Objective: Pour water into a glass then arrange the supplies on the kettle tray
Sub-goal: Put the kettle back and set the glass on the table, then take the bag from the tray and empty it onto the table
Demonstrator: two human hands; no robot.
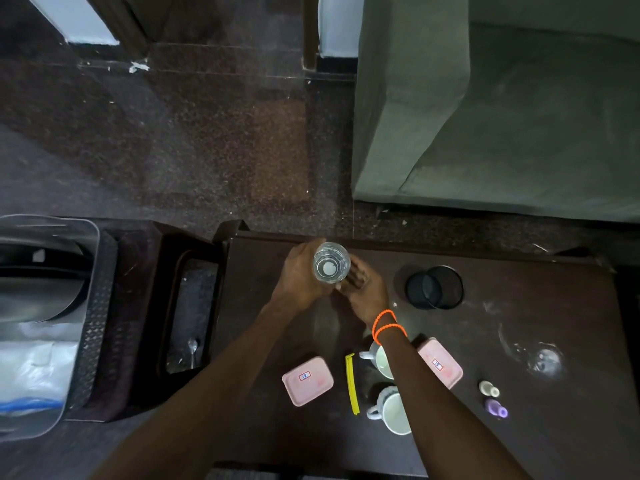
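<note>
I look straight down on a clear water bottle [331, 263] with a white cap, held upright near the far edge of the dark wooden table [519, 427]. My left hand [299, 277] wraps its left side. My right hand [367, 294], with orange bands at the wrist, grips it from the right and lower down. A clear glass [535, 355] stands at the right of the table. A dark tray [173, 306] with a spoon [192, 349] in it sits on a low stand to the left.
On the table are a black mesh cup [434, 287], two white mugs [393, 408], two pink lidded boxes [307, 381], a yellow clip [352, 384] and two small bottles [493, 398]. A green sofa [502, 116] stands beyond; a clear bin [41, 323] is at far left.
</note>
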